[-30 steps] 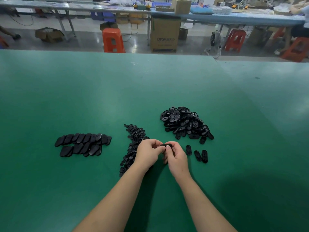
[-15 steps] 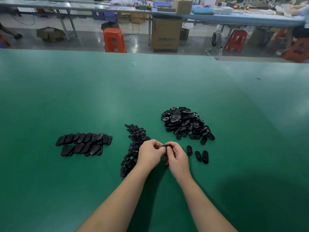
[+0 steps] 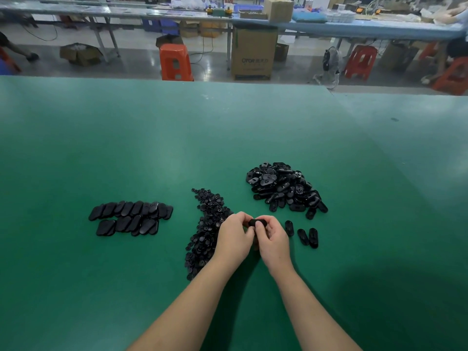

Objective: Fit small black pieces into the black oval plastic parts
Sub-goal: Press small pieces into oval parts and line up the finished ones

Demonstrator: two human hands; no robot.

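My left hand (image 3: 234,238) and my right hand (image 3: 272,239) meet over the green table and together pinch one black oval part (image 3: 256,222) between their fingertips. A strip of small black pieces (image 3: 206,224) lies just left of my left hand, partly hidden by it. A heap of loose oval parts (image 3: 283,188) sits behind and to the right. Three single oval parts (image 3: 302,234) lie right of my right hand. Two neat rows of oval parts (image 3: 131,217) lie face down at the left.
The green table (image 3: 152,138) stretches far ahead to its back edge. Beyond it are orange stools (image 3: 174,62), a cardboard box (image 3: 253,54), and long benches with clutter. A second green surface (image 3: 417,127) adjoins on the right.
Both hands stay together on the oval part with only small finger shifts; more of the part now shows above the fingertips. The piles have not moved.
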